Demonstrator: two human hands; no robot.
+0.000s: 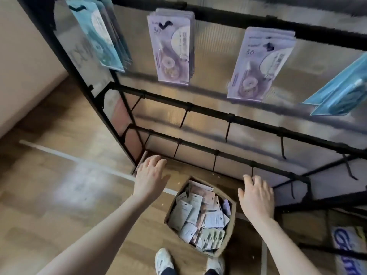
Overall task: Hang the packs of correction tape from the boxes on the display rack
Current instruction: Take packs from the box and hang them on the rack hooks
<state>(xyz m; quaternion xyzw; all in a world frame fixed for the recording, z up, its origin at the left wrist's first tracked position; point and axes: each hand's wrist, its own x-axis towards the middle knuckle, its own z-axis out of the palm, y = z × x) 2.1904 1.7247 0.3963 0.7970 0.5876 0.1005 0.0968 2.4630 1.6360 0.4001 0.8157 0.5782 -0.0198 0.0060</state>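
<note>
Head view, looking down. Loose packs of correction tape (200, 217) heaped flat and overlapping in an open cardboard box (231, 231) on the wooden floor (59, 185), near centre, just beyond two white shoes (163, 261). Cards pale grey, pink and lilac, thin and stiff, each with a punched hang hole. More packs already hung on the top rail of the black display rack (218, 116): lilac stacks (171, 46) centre, blue stacks (99, 32) far left and right. Middle and lower hooks (183, 117) bare, presumably awaiting stock. Left hand (151, 175) above and left of box, fingers spread, holding nothing. Right hand (257, 195) to right of box, near the lowest rail, fingers loosely extended, empty. Both likely poised to reach in.
</note>
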